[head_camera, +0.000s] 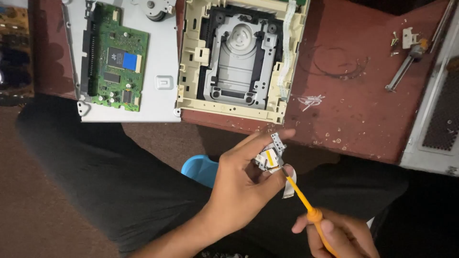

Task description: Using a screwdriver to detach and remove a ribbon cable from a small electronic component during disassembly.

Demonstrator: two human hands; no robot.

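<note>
Head view, looking down over the lap: left hand [241,184] pinches a small metal-and-plastic module [270,155] between fingertips and thumb, raised off the table and turned toward the face, probably so its small fastenings can be seen. A pale ribbon cable [289,184] dangles from it. Right hand [342,234] is closed around the handle of an orange screwdriver [301,198], shaft angled up so the tip meets the module's lower edge; the left grip appears to brace the part against that push. On the red table [363,110] beyond, a cream plastic drive frame [239,57] lies open beside a grey metal plate [162,91] carrying a green circuit board [114,59], both within reach. Far right, a loose metal rod [404,69] and small screws [395,42] sit well apart, likely set aside. A blue object [201,168] shows below the table edge.
</note>
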